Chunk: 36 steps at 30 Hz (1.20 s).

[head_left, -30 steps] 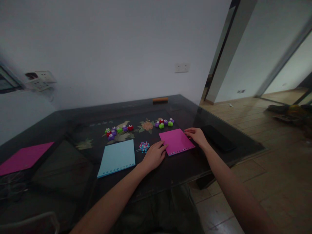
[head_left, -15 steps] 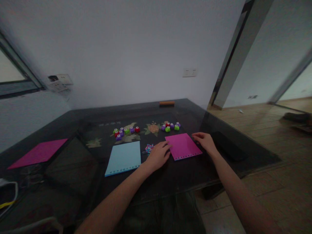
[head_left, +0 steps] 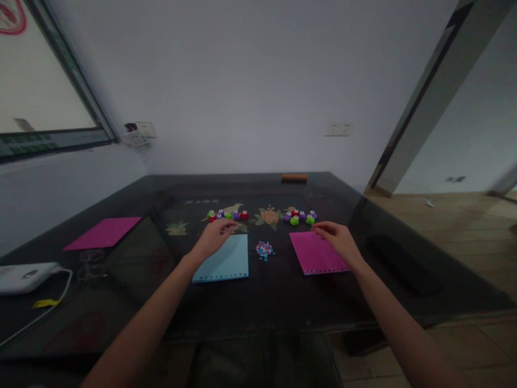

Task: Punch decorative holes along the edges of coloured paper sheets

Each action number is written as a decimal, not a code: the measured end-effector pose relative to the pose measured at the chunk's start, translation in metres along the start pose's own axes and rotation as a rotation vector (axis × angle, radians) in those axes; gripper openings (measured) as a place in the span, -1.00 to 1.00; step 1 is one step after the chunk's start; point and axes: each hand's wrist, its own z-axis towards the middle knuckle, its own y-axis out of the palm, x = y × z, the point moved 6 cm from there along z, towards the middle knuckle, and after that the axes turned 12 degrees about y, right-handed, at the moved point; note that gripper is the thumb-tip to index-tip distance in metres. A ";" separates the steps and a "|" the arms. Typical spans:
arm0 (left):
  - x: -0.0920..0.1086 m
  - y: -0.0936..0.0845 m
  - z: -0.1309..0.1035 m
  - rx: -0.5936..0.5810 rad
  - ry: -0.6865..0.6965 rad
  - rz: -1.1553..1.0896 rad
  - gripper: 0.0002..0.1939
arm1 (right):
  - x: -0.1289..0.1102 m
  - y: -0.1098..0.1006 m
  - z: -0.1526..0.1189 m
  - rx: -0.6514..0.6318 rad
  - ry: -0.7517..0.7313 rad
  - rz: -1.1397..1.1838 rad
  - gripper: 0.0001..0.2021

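Note:
My left hand (head_left: 214, 238) hovers over the far-left part of a light blue pad of sheets (head_left: 230, 258) with punched holes along its near edge. Its fingers are loosely curved, apart from the thumb, and I see nothing in them. Just beyond it sits a row of small green, red and purple toy pieces with eye-like tops (head_left: 236, 215). My right hand (head_left: 338, 241) is above the far right part of a bright pink pad (head_left: 315, 254), fingers bent and thumb below, holding nothing visible. Between the pads lies a pile of tiny pink, blue and white pieces (head_left: 264, 249).
A second toy group (head_left: 302, 216) stands behind the pink pad. A pink sheet (head_left: 103, 233), glasses (head_left: 91, 264) and a white device with a cable (head_left: 28, 277) lie at left. A dark slab (head_left: 404, 264) is at right, a brown cylinder (head_left: 294, 177) at the back.
My left hand has moved left, from the pink pad's edge to above the light blue pad. My right hand has shifted over the pink pad's far corner. The view has turned slightly left.

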 end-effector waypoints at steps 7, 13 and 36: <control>-0.080 -0.030 -0.036 0.042 -0.233 0.080 -0.68 | -0.074 0.105 0.005 -0.237 -0.256 -0.072 -0.83; -0.079 -0.016 -0.037 -0.081 -0.124 0.092 -0.70 | -0.094 0.185 0.013 -0.326 -0.324 -0.393 -0.77; -0.077 0.001 -0.043 -0.315 -0.133 0.118 -0.28 | -0.071 0.231 0.004 -0.302 -0.376 -0.605 -0.46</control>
